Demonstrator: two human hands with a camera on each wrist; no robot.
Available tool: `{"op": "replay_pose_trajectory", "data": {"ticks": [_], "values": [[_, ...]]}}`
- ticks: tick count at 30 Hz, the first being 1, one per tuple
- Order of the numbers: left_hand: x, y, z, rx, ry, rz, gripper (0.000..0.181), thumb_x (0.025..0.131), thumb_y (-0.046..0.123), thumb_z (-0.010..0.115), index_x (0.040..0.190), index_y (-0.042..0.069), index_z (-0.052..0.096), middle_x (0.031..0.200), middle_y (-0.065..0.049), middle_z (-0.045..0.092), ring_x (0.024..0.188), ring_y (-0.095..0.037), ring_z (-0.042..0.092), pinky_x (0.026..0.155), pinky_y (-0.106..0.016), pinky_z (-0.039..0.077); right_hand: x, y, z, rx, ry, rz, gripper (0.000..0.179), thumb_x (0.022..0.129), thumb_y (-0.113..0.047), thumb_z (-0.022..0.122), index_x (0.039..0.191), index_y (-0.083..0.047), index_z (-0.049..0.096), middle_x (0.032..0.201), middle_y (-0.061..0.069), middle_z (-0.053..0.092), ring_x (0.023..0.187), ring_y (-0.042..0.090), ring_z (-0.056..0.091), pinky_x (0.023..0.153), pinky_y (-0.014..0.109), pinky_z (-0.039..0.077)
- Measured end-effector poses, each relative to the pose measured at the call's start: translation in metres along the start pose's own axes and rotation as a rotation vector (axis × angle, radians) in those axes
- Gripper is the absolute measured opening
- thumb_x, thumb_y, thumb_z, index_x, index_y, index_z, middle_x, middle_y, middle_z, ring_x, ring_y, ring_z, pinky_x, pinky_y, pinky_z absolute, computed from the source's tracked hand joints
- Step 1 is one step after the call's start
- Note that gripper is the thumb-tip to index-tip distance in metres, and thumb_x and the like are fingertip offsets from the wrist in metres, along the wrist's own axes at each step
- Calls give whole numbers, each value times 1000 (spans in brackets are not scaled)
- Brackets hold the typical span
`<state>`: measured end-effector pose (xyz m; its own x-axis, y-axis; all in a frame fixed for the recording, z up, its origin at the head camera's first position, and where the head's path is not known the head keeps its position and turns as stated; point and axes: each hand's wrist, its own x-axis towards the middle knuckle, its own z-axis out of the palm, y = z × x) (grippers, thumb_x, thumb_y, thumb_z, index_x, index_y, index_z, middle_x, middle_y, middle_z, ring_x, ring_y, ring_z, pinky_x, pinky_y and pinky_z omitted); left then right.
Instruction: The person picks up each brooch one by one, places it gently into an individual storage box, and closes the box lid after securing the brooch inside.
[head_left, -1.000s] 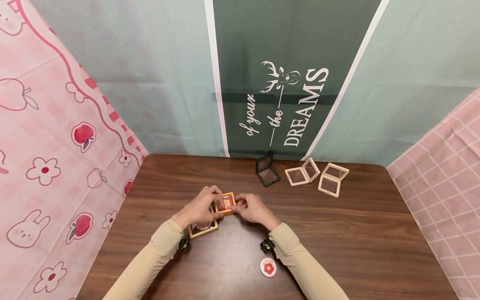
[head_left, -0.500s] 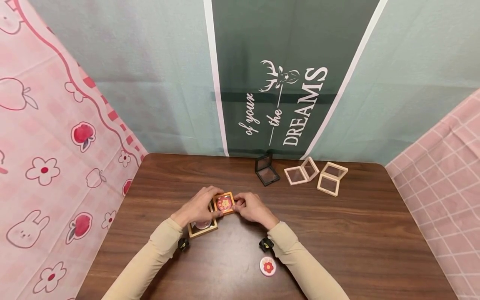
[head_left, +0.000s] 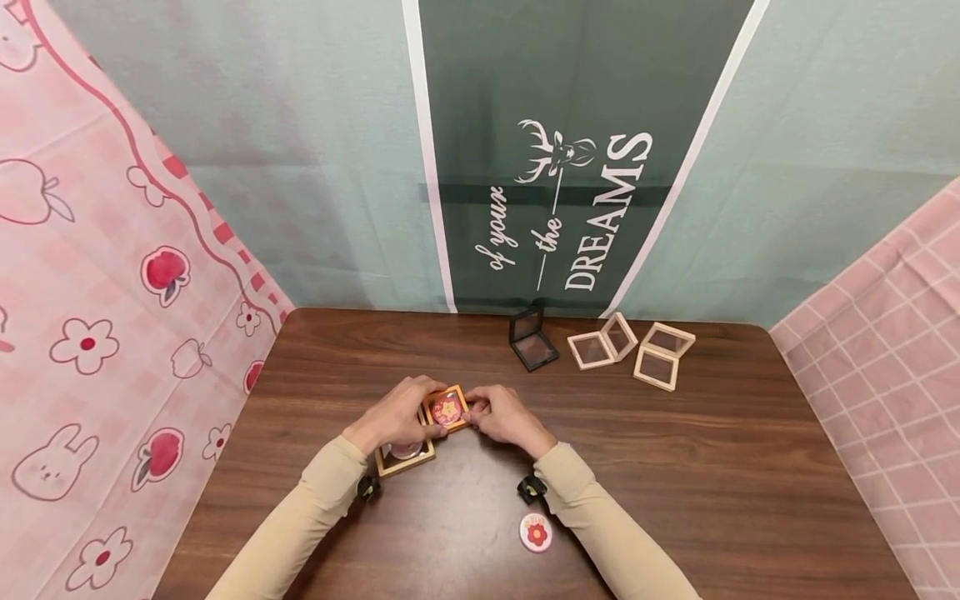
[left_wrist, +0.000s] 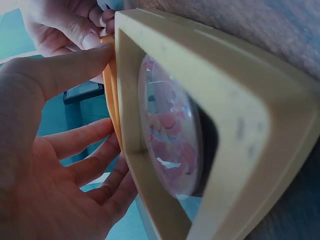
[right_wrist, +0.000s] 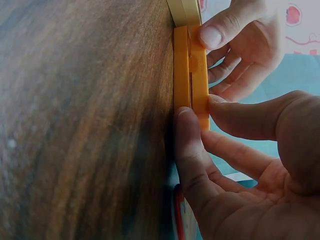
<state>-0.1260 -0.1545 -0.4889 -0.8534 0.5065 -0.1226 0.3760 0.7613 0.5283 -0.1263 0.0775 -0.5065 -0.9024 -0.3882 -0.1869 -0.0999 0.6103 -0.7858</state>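
Observation:
A small orange square display frame [right_wrist: 200, 75] lies on the table between the hands, its two halves together with a thin seam along the side. Through its window shows a round red badge [head_left: 447, 409] with a yellow flower. My left hand [head_left: 397, 412] holds the left side, thumb at the near edge and fingers at the far edge. My right hand [head_left: 506, 417] pinches the right corner between thumb and forefinger. A larger gold frame [left_wrist: 200, 65] touches the orange one; inside it is a round pinkish badge [left_wrist: 167, 130], partly hidden by the left hand in the head view.
A white round badge [head_left: 536, 532] with a red flower lies near the right forearm. Along the table's back stand a black frame [head_left: 535, 351], a pale pink frame [head_left: 593, 352] and a cream frame [head_left: 657, 369], all unfolded. Printed cloths surround the table [head_left: 712, 500].
The left fingers, over the badge a second ago, have drawn back to the orange frame's far edge, so the badge shows more fully. The frame has turned slightly. The right hand has hardly moved.

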Motion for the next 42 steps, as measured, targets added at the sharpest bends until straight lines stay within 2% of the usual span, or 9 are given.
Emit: {"op": "replay_pose_trajectory", "data": {"ticks": [7,14,17,18,20,28,35,38,42], "values": [[0,2,2,-10,10,-11,71,84,30,92,141,1,63,131,-12,69,120,-31,61,102,-49,53,1,1,0,-4,8,15,29,98,-12,75,126,-3,76,81,-4,67,67,6,58,64,24,48],[2,-5,6,-19,45,49,72,84,33,93,139,-1,63,128,-13,69,117,-30,62,100,-49,54,1,1,-1,-35,22,-2,28,96,-10,75,123,-5,77,81,-3,67,67,7,57,64,24,47],[2,-4,5,-16,28,35,71,84,32,92,140,0,63,130,-12,69,119,-30,62,101,-48,53,1,0,-2,-31,10,4,28,96,-10,75,124,-4,77,81,-3,68,67,6,58,64,24,47],[2,3,1,-12,14,1,70,83,28,93,140,0,63,130,-13,69,119,-32,62,102,-50,53,1,0,-2,-25,2,8,29,96,-10,75,124,-4,76,81,-3,68,67,6,58,64,24,47],[2,3,0,-7,-2,-16,71,83,30,93,141,1,63,132,-12,69,121,-31,61,104,-49,53,1,-1,-3,-15,-12,12,30,96,-11,77,125,-3,76,81,-2,68,67,6,59,63,23,48],[4,6,-5,-8,-26,-36,68,86,34,91,141,5,63,135,-9,67,122,-28,60,101,-46,54,-2,-1,-8,7,-20,-21,29,96,-13,78,122,-3,76,84,-2,70,66,4,61,62,22,50],[17,11,-5,-24,17,13,52,97,33,80,138,4,65,135,-11,67,121,-30,61,100,-47,53,-8,3,-18,39,2,-46,27,97,-6,71,123,0,75,84,0,71,63,7,61,57,23,51],[27,12,-5,-52,35,50,45,100,26,76,134,-1,66,131,-16,69,121,-34,65,103,-50,54,-12,5,-21,47,16,-50,25,97,-5,71,121,1,76,85,2,72,65,7,62,57,23,52],[45,14,-5,-98,30,42,44,103,25,71,136,-3,65,132,-18,69,126,-35,65,107,-51,53,-16,9,-26,52,38,-46,23,96,-6,74,117,1,77,86,3,74,67,5,63,58,23,52]]}}
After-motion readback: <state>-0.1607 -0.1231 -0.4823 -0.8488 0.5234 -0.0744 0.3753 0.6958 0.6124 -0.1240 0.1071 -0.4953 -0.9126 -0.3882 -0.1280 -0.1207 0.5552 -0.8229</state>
